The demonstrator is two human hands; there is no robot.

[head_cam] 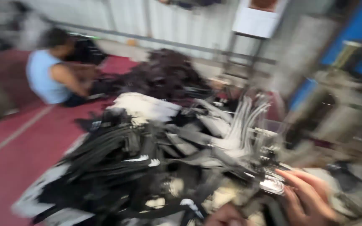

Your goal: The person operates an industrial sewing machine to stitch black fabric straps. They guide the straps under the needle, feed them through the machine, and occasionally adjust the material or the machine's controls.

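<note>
Heap of black straps [118, 167] under right hand's [311, 196] spread fingers [294, 175].

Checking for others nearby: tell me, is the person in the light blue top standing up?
No, the person in the light blue top sits low on the red floor, beyond the pile of black and white straps.

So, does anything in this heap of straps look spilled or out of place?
The black and white straps lie in a tangled pile that spreads onto the red floor. The picture is blurred, so damage cannot be judged. The right hand touches the pile.
</note>
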